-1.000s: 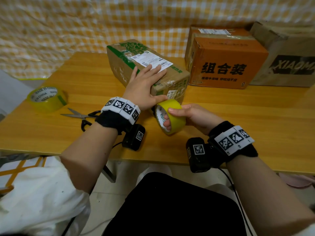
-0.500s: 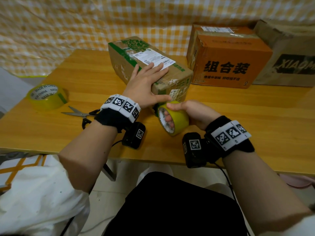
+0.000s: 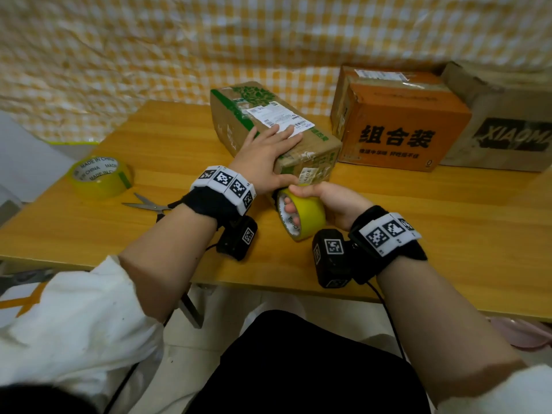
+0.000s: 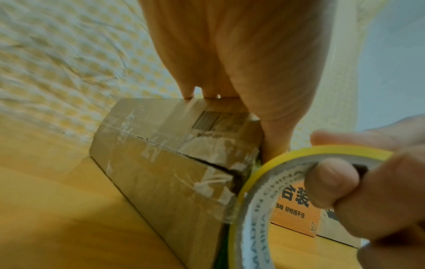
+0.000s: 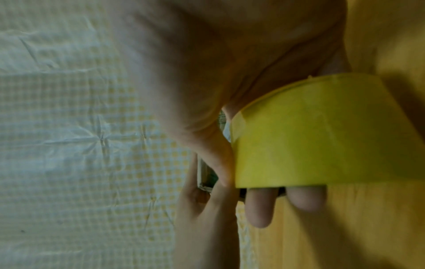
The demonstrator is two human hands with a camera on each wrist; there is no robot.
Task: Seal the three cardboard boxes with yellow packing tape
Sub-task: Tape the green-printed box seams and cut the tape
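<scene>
Left hand (image 3: pixel 265 156) lies flat on the box (image 3: pixel 310 153); right hand (image 3: pixel 331 201) grips the tape roll (image 3: pixel 307 216) (tape end hidden behind both thumbs).

The tabletop (image 3: pixel 448 210) is smooth wood-grain with a soft sheen. The green-printed box (image 3: pixel 304 150) is matt brown cardboard, scuffed, with glossy clear tape wrinkled and torn over its end seam and a smooth white paper label (image 3: pixel 277 118) on top. The yellow tape roll (image 3: pixel 310 213) looks glossy plastic over a matt printed card core. The orange box (image 3: pixel 400 127) is printed cardboard with a slight sheen. The spare tape roll (image 3: pixel 100 177) is shiny and translucent. The scissors (image 3: pixel 146 204) have bright metal blades. The checked backdrop (image 3: pixel 149 55) looks thin and creased.
</scene>
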